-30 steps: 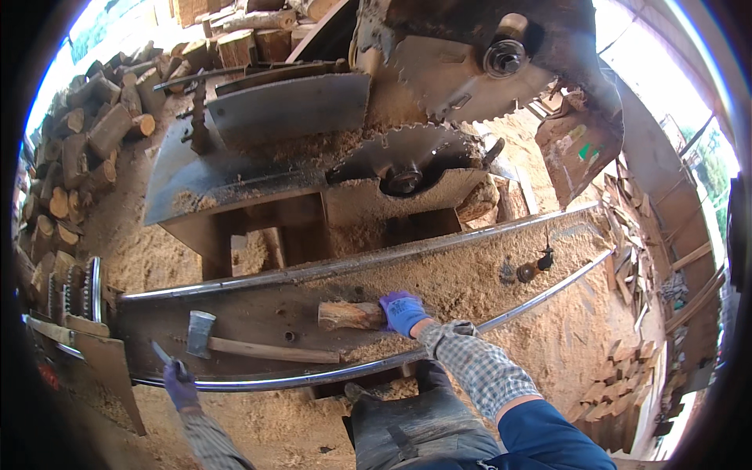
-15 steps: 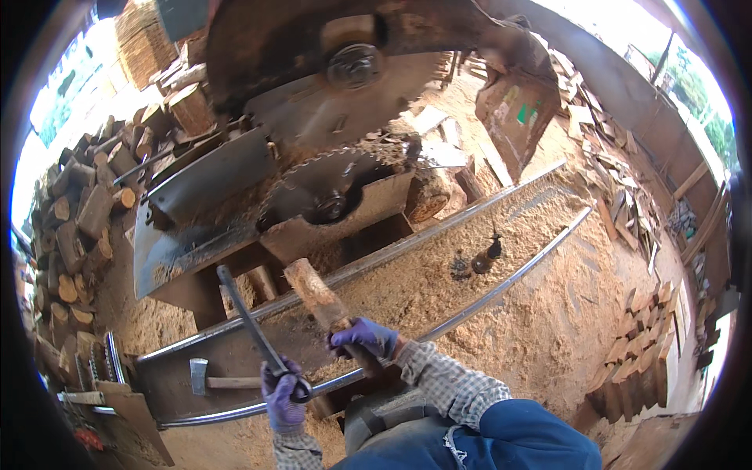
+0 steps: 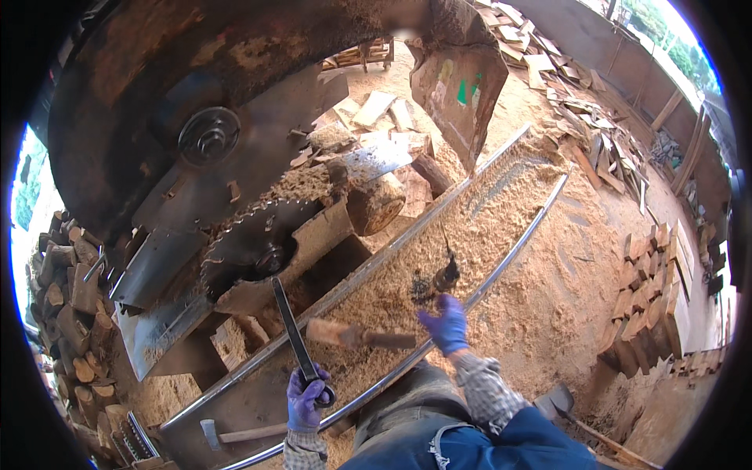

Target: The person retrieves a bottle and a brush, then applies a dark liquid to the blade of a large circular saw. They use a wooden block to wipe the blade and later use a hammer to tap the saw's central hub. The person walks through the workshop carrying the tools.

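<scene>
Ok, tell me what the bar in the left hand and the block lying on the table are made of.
Bar: looks like dark, dull metal, thin, straight and flat-edged, gripped by the left hand. Block: raw wood, reddish-brown with a rough split face, lying on the sawdust-covered table.

Toothed circular saw blade (image 3: 249, 249), stacked firewood (image 3: 70, 313), hatchet (image 3: 235, 432), sawdust (image 3: 501, 235).

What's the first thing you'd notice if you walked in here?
The big toothed saw blade at centre left, under a rusty metal cover. Just below it, the left hand in a purple glove grips a long dark metal bar, while the right hand reaches over a piece of wood on the sawdust-covered bench. Cut logs pile up on the far left.
</scene>
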A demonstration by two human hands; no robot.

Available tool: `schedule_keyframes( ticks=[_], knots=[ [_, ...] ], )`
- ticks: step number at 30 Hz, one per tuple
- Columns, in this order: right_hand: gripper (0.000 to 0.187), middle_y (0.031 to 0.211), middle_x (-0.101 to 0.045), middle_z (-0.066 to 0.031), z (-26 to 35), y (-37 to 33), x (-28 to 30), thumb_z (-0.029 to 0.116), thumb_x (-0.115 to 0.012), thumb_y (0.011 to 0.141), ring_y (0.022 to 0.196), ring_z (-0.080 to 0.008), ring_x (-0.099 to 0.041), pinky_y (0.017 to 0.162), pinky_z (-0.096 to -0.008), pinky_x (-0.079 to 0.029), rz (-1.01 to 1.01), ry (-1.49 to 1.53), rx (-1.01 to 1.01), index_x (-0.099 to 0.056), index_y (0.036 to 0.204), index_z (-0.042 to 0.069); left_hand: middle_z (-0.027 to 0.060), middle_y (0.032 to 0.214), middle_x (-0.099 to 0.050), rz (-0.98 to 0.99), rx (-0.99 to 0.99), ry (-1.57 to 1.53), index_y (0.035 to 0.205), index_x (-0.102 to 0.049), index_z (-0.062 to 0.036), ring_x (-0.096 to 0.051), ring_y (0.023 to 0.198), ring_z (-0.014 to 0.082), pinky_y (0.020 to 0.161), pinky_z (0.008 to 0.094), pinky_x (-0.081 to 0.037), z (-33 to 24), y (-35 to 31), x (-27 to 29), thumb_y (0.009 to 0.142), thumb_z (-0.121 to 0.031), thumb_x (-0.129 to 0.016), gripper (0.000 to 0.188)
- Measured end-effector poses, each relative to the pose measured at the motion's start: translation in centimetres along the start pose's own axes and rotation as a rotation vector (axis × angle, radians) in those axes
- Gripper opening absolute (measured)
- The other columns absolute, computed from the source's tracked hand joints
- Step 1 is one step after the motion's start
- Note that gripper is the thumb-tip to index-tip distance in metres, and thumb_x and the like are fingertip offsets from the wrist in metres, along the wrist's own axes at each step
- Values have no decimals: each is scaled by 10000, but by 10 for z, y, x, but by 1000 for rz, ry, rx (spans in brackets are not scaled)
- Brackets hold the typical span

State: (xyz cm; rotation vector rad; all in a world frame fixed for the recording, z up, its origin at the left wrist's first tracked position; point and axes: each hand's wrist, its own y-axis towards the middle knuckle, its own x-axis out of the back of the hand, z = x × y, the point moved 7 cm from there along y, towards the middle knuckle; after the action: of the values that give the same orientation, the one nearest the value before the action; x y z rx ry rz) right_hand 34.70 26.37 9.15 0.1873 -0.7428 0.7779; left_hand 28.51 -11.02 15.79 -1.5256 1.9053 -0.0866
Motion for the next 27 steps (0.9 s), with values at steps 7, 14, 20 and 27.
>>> schedule_keyframes(
  ticks=[7,14,20,27],
  knots=[
    [896,1291,-568,-234,-24,83,37,362,-878,677,1160,-368,-583,978,-410,-490,-284,-143,134,-457,1380,-1,118,967,-673,18,82,137,1204,-562,-17,-621,605,135,543,240,-526,10,36,-23,835,24,-649,381],
    [505,961,-725,-95,-39,154,57,289,-859,733,854,-226,-716,803,-346,-584,-300,67,123,-635,1140,92,119,979,-674,6,139,189,1193,-558,5,-613,603,121,550,225,-518,12,58,-50,824,14,-656,382],
    [324,858,-701,-71,-101,325,144,244,-812,775,769,-225,-672,729,-356,-530,-530,285,35,-649,1002,81,120,984,-674,16,169,334,1183,-561,16,-605,649,98,579,220,-498,16,72,-56,837,-35,-623,355],
    [636,916,-681,-183,-109,296,131,460,-807,749,855,-302,-646,772,-400,-493,-316,-73,-249,-614,1044,-68,58,971,-684,57,160,382,1165,-593,17,-586,696,74,638,222,-492,9,84,-66,873,-34,-616,297]
  ],
)
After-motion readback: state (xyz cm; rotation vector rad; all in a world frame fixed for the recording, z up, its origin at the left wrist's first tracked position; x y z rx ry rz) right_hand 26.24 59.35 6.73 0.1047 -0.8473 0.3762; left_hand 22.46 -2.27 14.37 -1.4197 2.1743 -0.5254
